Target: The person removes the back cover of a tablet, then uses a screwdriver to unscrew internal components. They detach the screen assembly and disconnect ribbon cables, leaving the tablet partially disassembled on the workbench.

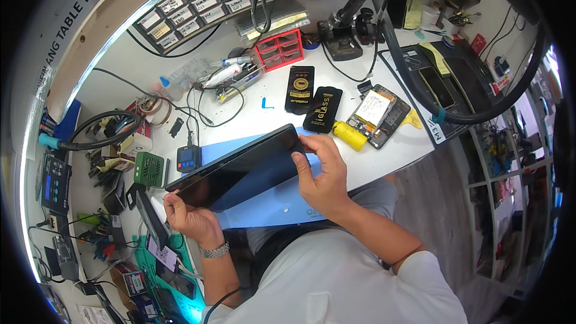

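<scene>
A black tablet (240,171) is held up at a slant over a blue work mat (273,204), its dark glossy screen facing me. My left hand (191,219) pinches its lower left corner between thumb and fingers. At the opposite end, my right hand (323,174) grips the upper right edge, thumb on the front and fingers behind. Beyond the tablet lie two black screen-protector packs (299,89). Right of them are a yellow roll (349,136) and an opened device (379,115) with its white battery showing. The tablet hides part of the mat.
A small dark blue meter (189,158) and a green fan (149,169) stand at the left. Behind are a red drawer box (280,50) and a microscope stand (344,42). A thick black hose (420,99) arcs over a black mat (462,78) at the right.
</scene>
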The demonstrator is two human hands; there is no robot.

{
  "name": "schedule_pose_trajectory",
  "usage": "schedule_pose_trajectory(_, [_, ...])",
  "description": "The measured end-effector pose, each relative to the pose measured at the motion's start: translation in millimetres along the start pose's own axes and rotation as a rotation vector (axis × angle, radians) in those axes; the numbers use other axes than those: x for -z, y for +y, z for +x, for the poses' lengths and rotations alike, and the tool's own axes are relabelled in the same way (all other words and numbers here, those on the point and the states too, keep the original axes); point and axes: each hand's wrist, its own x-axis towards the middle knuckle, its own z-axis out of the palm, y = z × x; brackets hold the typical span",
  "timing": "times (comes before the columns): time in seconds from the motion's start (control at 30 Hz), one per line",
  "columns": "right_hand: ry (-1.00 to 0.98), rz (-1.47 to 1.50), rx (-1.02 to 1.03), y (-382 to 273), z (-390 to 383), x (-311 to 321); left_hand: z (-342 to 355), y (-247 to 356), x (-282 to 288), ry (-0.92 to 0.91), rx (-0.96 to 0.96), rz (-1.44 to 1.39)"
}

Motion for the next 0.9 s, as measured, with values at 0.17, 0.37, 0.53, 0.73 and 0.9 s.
schedule_pose_trajectory(0.17, [0.052,-0.058,-0.014,1.2,-8.0,-3.9,-0.5,-0.3,-6.7,0.022,-0.025,0.046])
schedule_pose_trajectory(0.37, [0.057,-0.065,-0.027,-0.2,-10.4,-3.3,1.5,-0.1,-7.6,-0.001,-0.006,0.083])
schedule_pose_trajectory(0.53, [0.058,-0.1,0.007,-1.7,-11.8,-2.4,5.9,-8.1,-2.6,0.017,-0.025,0.111])
schedule_pose_trajectory(0.73, [0.066,-0.093,-0.012,-2.3,-13.3,0.6,3.8,-5.4,-5.1,-0.012,-0.022,0.126])
schedule_pose_trajectory(0.9, [0.043,-0.09,-0.101,-4.3,-11.7,6.2,5.8,-0.1,-6.8,-0.029,-0.014,0.123])
